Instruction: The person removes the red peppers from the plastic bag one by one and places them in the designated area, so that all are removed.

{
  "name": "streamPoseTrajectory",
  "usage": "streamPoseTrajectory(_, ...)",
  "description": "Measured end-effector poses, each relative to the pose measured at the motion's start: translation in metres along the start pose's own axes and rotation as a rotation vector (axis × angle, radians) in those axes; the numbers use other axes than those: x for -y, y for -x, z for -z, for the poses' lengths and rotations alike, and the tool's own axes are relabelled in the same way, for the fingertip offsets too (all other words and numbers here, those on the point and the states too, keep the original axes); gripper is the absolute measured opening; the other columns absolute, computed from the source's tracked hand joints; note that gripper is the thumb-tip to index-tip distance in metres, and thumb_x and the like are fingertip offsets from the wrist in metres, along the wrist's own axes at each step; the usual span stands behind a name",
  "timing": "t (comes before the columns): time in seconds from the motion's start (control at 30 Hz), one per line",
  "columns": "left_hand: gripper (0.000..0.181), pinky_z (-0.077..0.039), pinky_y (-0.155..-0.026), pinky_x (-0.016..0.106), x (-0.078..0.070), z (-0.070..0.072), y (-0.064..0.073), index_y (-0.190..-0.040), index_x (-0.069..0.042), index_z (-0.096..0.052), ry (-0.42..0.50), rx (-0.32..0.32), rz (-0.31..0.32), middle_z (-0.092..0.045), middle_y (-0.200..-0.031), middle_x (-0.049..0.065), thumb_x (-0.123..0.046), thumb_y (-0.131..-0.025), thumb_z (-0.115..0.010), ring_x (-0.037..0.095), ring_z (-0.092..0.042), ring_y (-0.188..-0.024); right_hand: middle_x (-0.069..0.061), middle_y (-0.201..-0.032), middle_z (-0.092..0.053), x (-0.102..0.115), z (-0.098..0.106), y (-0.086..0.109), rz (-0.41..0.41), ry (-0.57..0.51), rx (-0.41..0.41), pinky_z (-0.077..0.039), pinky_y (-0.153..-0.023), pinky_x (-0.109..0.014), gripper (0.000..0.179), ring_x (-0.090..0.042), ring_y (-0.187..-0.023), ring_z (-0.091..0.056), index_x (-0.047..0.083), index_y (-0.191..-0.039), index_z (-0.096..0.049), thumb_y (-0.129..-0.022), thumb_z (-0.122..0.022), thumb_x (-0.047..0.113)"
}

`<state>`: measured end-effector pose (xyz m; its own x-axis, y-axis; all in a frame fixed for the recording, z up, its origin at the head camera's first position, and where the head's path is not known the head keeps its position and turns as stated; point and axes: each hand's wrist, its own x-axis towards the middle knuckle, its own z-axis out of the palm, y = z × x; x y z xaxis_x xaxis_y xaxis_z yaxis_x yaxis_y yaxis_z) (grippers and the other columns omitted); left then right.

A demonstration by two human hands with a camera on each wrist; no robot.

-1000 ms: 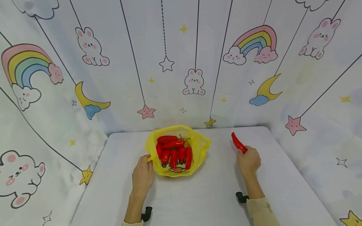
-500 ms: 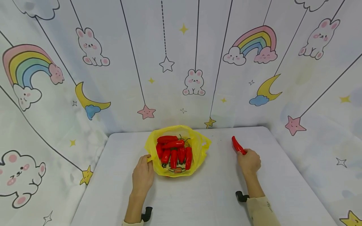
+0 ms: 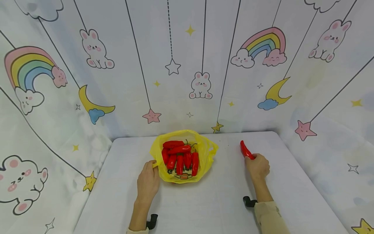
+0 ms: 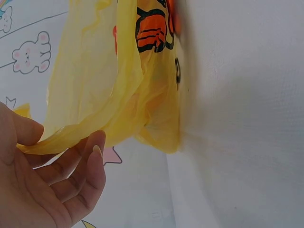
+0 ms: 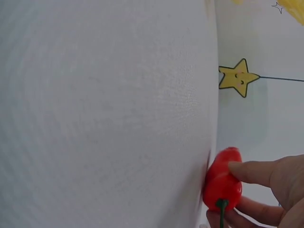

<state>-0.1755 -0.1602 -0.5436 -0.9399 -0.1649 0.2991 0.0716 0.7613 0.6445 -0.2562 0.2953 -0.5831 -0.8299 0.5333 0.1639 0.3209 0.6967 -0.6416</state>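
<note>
A yellow plastic bag (image 3: 206, 162) stands with its mouth wide at the middle of the table, several red chili peppers (image 3: 180, 149) heaped inside. At its left rim my left hand (image 3: 148, 182) pinches the bag's edge; the left wrist view shows thumb and fingers on the thin yellow film (image 4: 95, 118). Over to the right, my right hand (image 3: 257, 166) holds a single red chili pepper (image 3: 246, 150), its tip pointing away. In the right wrist view that chili pepper (image 5: 223, 183) is gripped by thumb and fingers close to the table surface, green stem toward the camera.
The white table (image 3: 201, 208) ends at a fabric backdrop (image 3: 181, 42) printed with rabbits, rainbows and stars, which also rises at both sides. Black wrist mounts (image 3: 152, 221) show beside the forearms.
The right hand has lowered the chili pepper slightly toward me since a second ago, then stayed nearly still. The left hand and the bag have kept their place.
</note>
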Motion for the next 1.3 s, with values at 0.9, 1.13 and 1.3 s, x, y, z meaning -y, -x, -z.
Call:
streamPoseTrajectory(0.9, 0.034, -0.06, -0.083, 0.05, 0.001, 0.0, 0.001, -0.129, 0.006, -0.062, 0.011, -0.022, -0.02, -0.067, -0.12, 0.019, -0.017, -0.11, -0.046, 0.033, -0.067, -0.093, -0.028, -0.12, -0.07, 0.009, 0.008, 0.003, -0.038, -0.03, 0.008, -0.052, -0.077, -0.055, 0.056, -0.047, -0.101, -0.064, -0.003, -0.123, -0.071, -0.088, -0.082, 0.039)
streamPoseTrajectory(1.13, 0.033, -0.059, -0.081, 0.05, 0.001, 0.0, 0.001, -0.129, 0.005, -0.062, 0.016, -0.025, -0.019, -0.067, -0.12, 0.018, -0.017, -0.11, -0.046, 0.032, -0.067, -0.091, -0.025, -0.116, -0.073, 0.019, 0.017, -0.002, -0.008, -0.016, -0.063, -0.053, -0.071, -0.056, 0.051, -0.048, -0.101, -0.066, 0.001, -0.118, -0.077, -0.087, -0.081, 0.042)
streamPoseTrajectory(1.3, 0.033, -0.059, -0.083, 0.05, 0.002, -0.001, 0.001, -0.129, 0.005, -0.062, 0.016, -0.022, -0.019, -0.067, -0.122, 0.018, -0.017, -0.11, -0.046, 0.032, -0.067, -0.093, -0.024, -0.119, -0.073, 0.03, 0.028, -0.003, 0.018, -0.056, -0.08, -0.055, -0.074, -0.057, 0.052, -0.048, -0.109, -0.064, 0.003, -0.121, -0.077, -0.088, -0.08, 0.044)
